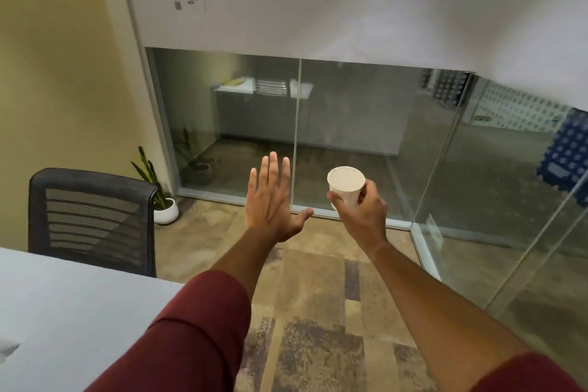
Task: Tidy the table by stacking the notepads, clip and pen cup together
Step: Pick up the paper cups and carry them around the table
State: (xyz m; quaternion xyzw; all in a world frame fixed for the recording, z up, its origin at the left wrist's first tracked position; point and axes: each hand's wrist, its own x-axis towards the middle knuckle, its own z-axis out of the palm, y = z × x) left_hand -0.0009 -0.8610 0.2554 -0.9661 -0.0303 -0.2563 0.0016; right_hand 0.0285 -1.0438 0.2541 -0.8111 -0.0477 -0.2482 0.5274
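My right hand (361,212) grips a white paper cup (345,183) from the side, held upright in the air over the carpet, its mouth facing up. My left hand (270,200) is stretched out beside it, palm down, fingers straight and spread, holding nothing. Both arms reach forward past the right side of the grey table (63,312), whose corner fills the lower left. No notepads or clip are in view.
A black mesh office chair (92,216) stands behind the table at left. A small potted plant (165,210) sits on the floor by the wall. Glass partition walls (350,137) run ahead and to the right. Patterned carpet (318,312) lies below my arms.
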